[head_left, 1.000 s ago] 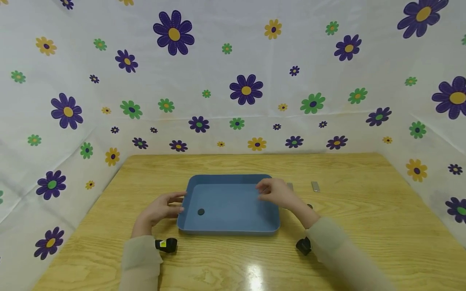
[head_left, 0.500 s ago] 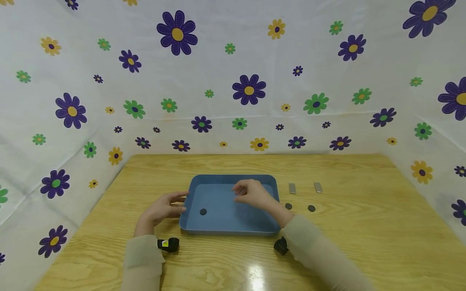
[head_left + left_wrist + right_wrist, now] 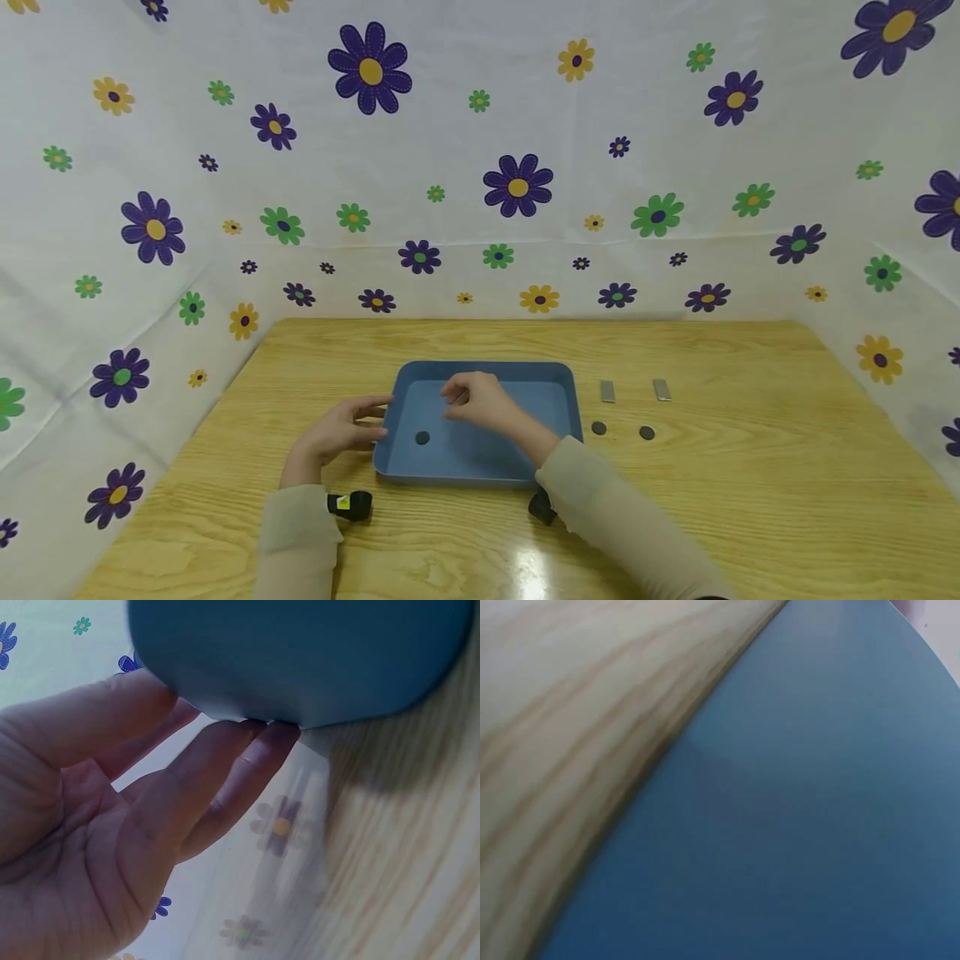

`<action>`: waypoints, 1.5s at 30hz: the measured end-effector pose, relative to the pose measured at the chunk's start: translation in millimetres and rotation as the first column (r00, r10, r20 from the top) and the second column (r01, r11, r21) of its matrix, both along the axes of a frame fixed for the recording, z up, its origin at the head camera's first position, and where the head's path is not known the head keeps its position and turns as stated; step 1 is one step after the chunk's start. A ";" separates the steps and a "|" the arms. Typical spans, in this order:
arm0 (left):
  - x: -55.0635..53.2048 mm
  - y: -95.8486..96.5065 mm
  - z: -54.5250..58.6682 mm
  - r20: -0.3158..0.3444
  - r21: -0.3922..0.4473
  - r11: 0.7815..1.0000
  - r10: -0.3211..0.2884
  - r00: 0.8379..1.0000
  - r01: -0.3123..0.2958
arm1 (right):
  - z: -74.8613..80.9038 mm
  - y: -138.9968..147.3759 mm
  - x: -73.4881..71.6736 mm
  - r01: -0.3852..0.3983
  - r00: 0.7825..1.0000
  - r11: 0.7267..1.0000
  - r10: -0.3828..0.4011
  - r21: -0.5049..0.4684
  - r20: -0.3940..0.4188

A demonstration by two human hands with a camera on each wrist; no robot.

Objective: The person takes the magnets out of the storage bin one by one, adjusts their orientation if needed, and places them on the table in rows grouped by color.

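Note:
A shallow blue tray (image 3: 480,482) lies on the wooden table, and a small dark disc (image 3: 422,437) rests on its floor at the left. My left hand (image 3: 341,429) stands at the tray's left side, its extended fingertips touching the outer wall; the left wrist view shows these fingers (image 3: 225,772) against the blue wall. Over the tray's middle-left, my right hand (image 3: 483,404) has thumb and fingers drawn together in a pinch. A small thin thing seems to be between them, mostly hidden by the fingers. Only the tray (image 3: 795,810) and table fill the right wrist view; the fingers are out of sight there.
Right of the tray lie two small grey rectangular pieces (image 3: 607,391) and two dark discs (image 3: 647,432) on the table (image 3: 735,475). A white flowered cloth (image 3: 420,150) hangs behind and at both sides. Black wrist devices (image 3: 351,505) sit by the sleeves.
My right hand has moved left from the tray's right edge to above its middle-left, uncovering the grey pieces and discs on the right. The left hand stays at the tray's side.

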State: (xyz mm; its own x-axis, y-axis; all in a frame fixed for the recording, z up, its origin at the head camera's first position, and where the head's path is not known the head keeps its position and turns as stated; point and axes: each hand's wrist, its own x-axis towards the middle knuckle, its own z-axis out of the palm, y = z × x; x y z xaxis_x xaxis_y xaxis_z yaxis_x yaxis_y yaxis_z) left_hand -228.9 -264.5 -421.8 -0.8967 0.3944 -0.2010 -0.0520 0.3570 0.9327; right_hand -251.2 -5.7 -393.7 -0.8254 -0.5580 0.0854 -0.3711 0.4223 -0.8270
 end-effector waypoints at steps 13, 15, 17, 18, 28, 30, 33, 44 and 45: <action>1.6 0.5 1.7 0.006 0.002 1.000 -0.005 1.000 0.005 | -11.2 -30.9 -0.9 -0.041 0.998 0.997 0.044 0.071 -0.040; 1.0 0.7 2.4 -0.001 -0.004 1.000 -0.004 1.000 0.004 | -11.6 -33.2 -1.7 -0.046 0.998 0.996 0.050 0.083 -0.047; 0.6 0.6 3.6 -0.003 -0.009 1.000 -0.001 1.000 0.001 | -12.5 -35.8 -3.7 -0.059 0.997 0.995 0.063 0.085 -0.045; 0.3 0.6 4.5 -0.005 -0.012 1.000 -0.001 1.000 0.000 | -13.1 -36.9 -5.0 -0.067 0.997 0.994 0.070 0.085 -0.044; -1.4 0.5 3.6 -0.002 -0.005 1.000 -0.002 1.000 0.002 | -21.2 -39.8 -13.2 -0.122 0.992 0.984 0.126 0.128 -0.027; -0.7 -0.1 1.2 0.007 0.001 1.000 -0.004 1.000 0.004 | -23.5 -40.0 -13.1 -0.128 0.991 0.981 0.132 0.145 -0.020; -0.8 0.0 -1.0 0.012 0.009 1.000 -0.007 1.000 0.007 | -25.9 -39.1 -13.3 -0.132 0.991 0.976 0.136 0.173 -0.012; 0.8 0.8 0.1 0.009 0.019 1.000 -0.008 1.000 0.008 | -32.8 -43.6 -15.2 -0.155 0.979 0.932 0.188 0.327 -0.073; 0.6 0.9 0.3 0.007 0.021 1.000 -0.009 1.000 0.009 | -32.5 -44.2 -15.1 -0.154 0.978 0.925 0.193 0.346 -0.082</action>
